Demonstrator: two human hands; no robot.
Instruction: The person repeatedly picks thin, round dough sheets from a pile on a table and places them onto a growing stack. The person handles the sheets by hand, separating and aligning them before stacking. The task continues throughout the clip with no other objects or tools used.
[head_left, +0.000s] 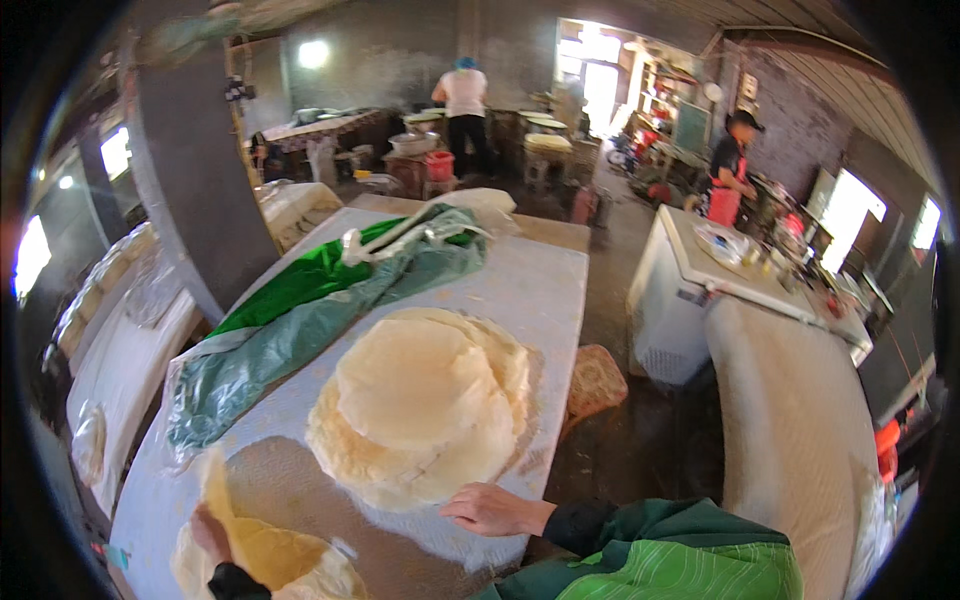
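Note:
A pile of thin, pale round flatbread sheets (412, 382) lies in the middle of the table. My right hand (495, 510) is palm down at the pile's near edge, its fingers loosely bent, and no sheet shows in its grip. At the lower left my left hand (211, 531), slightly blurred, holds the raised edge of a yellowish sheet (277, 553). More of the thin sheets lie beneath it, partly cut off by the picture's bottom. The fingertips of my left hand are hidden behind the raised sheet.
Green cloth and clear plastic (300, 352) lie bunched along the table's left side (540, 277). A stool (596, 381) stands at the right edge, with a white chest freezer (664, 300) beyond. Two people (466, 101) (731, 172) stand farther off. A pillar (195, 150) rises at left.

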